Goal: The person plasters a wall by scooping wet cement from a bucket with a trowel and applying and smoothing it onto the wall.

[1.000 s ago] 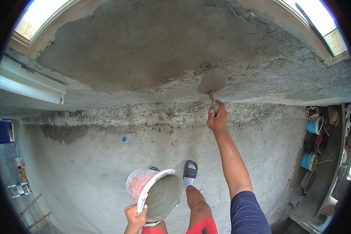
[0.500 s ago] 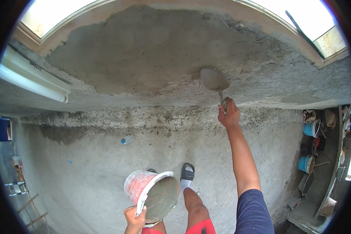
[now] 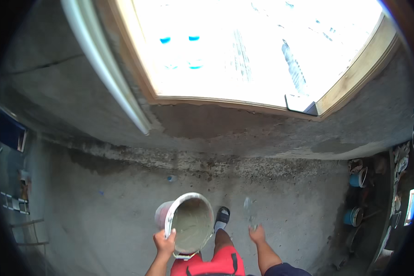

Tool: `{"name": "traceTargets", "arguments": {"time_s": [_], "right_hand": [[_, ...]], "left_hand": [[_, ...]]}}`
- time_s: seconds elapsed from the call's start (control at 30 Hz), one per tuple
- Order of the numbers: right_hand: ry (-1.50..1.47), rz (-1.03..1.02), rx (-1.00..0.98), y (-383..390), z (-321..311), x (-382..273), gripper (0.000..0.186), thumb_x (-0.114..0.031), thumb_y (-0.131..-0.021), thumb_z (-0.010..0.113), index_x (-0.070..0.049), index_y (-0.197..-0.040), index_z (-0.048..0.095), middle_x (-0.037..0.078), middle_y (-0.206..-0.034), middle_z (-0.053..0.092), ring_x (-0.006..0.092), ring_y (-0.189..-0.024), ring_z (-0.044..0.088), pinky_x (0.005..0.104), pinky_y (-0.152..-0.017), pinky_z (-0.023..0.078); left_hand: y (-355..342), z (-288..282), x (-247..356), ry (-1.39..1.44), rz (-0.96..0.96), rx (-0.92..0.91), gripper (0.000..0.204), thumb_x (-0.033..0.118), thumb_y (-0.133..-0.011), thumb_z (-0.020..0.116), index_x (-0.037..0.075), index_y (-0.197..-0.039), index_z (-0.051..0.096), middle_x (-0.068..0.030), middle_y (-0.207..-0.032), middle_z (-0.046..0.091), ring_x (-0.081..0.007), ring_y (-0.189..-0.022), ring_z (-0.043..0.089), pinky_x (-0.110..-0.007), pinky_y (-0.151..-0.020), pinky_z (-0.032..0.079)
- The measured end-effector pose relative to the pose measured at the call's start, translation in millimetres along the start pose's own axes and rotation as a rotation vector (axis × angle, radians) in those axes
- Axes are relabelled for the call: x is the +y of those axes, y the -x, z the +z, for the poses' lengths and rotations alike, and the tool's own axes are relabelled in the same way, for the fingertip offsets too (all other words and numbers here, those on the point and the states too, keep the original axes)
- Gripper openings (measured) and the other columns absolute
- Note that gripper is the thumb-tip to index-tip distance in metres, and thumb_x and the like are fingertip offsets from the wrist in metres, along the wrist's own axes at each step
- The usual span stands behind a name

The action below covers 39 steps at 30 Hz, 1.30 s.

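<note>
A pinkish bucket [image 3: 162,214] with a white rim hangs tilted in front of my legs, its mouth turned toward me. My left hand [image 3: 163,242] is closed on its rim at the near left side. Wet grey mortar [image 3: 193,225] coats the inside; how deep it goes is hard to tell. To the right of the bucket, apart from it, my right hand [image 3: 257,233] grips a trowel [image 3: 249,209] by its handle. The trowel's blade points away from me and is smeared by motion. Beyond, the wall carries a darker patch of damp plaster [image 3: 207,120] under the window.
A bright window with a wooden frame [image 3: 354,76] fills the top, a dark flat object [image 3: 301,105] on its sill. A white pipe [image 3: 110,78] runs along the wall. A plastic bottle [image 3: 171,178] lies on the floor. Blue buckets [image 3: 356,178] stand at the right.
My right hand and the trowel have come down from the wall to beside the bucket. The view has tilted up toward the window. My left hand still holds the bucket.
</note>
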State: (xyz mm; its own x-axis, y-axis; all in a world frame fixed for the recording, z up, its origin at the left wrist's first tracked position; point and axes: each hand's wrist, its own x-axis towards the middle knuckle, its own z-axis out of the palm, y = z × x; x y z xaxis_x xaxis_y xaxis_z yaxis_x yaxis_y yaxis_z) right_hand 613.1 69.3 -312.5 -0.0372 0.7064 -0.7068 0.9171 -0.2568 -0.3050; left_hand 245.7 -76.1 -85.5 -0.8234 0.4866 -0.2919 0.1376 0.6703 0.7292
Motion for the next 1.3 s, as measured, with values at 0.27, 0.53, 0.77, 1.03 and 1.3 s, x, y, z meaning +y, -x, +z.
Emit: {"name": "traceTargets", "arguments": {"time_s": [0.27, 0.53, 0.77, 1.03, 1.3], "right_hand": [[-0.04, 0.042, 0.082, 143.9, -54.7, 14.3, 0.045, -0.034, -0.087, 0.072, -0.002, -0.116, 0.057, 0.028, -0.11, 0.066, 0.0481, -0.107, 0.062, 0.0539, -0.088, 0.05], [-0.498, -0.362, 0.453, 85.6, -129.3, -56.2, 0.034, -0.027, -0.084, 0.076, 0.001, -0.101, 0.066, 0.016, -0.08, 0.068, 0.032, -0.072, 0.066, 0.0431, -0.067, 0.05], [-0.602, -0.377, 0.087, 86.1, -114.2, -92.4, 0.029, -0.025, -0.086, 0.076, -0.002, -0.094, 0.061, 0.003, -0.065, 0.057, 0.0126, -0.05, 0.056, 0.0294, -0.044, 0.046], [-0.413, -0.648, 0.09, 85.1, -104.4, -104.3, 0.047, -0.024, -0.077, 0.084, -0.001, -0.11, 0.059, 0.016, -0.099, 0.07, 0.0277, -0.092, 0.068, 0.0391, -0.085, 0.052], [-0.33, -0.701, -0.032, 69.7, -125.9, -118.9, 0.034, -0.023, -0.087, 0.075, -0.001, -0.111, 0.065, 0.018, -0.099, 0.071, 0.0314, -0.089, 0.068, 0.039, -0.083, 0.052]], "left_hand": [[1.0, -43.2, 67.4, 0.099, 0.216, 0.104, 0.036, 0.018, -0.084, 0.073, 0.002, -0.06, 0.051, -0.0057, -0.05, 0.044, -0.0118, -0.049, 0.043, -0.036, -0.049, 0.035], [-6.5, -77.2, 89.3, 0.289, 0.393, 0.112, 0.037, 0.015, -0.084, 0.072, 0.003, -0.059, 0.047, 0.0004, -0.052, 0.04, -0.0078, -0.052, 0.037, -0.033, -0.048, 0.03], [5.5, -68.7, 81.3, 0.261, 0.407, 0.185, 0.032, 0.013, -0.083, 0.071, 0.003, -0.062, 0.049, 0.0052, -0.056, 0.042, -0.0058, -0.057, 0.038, -0.03, -0.051, 0.031], [0.9, -60.6, 63.5, 0.196, 0.421, 0.236, 0.028, 0.011, -0.084, 0.071, 0.001, -0.065, 0.053, 0.0055, -0.057, 0.045, -0.0058, -0.058, 0.039, -0.029, -0.052, 0.032], [4.2, -55.8, 50.7, 0.324, 0.418, 0.325, 0.025, 0.009, -0.086, 0.071, 0.0, -0.067, 0.057, 0.0057, -0.059, 0.05, -0.0046, -0.059, 0.041, -0.028, -0.052, 0.033]]}}
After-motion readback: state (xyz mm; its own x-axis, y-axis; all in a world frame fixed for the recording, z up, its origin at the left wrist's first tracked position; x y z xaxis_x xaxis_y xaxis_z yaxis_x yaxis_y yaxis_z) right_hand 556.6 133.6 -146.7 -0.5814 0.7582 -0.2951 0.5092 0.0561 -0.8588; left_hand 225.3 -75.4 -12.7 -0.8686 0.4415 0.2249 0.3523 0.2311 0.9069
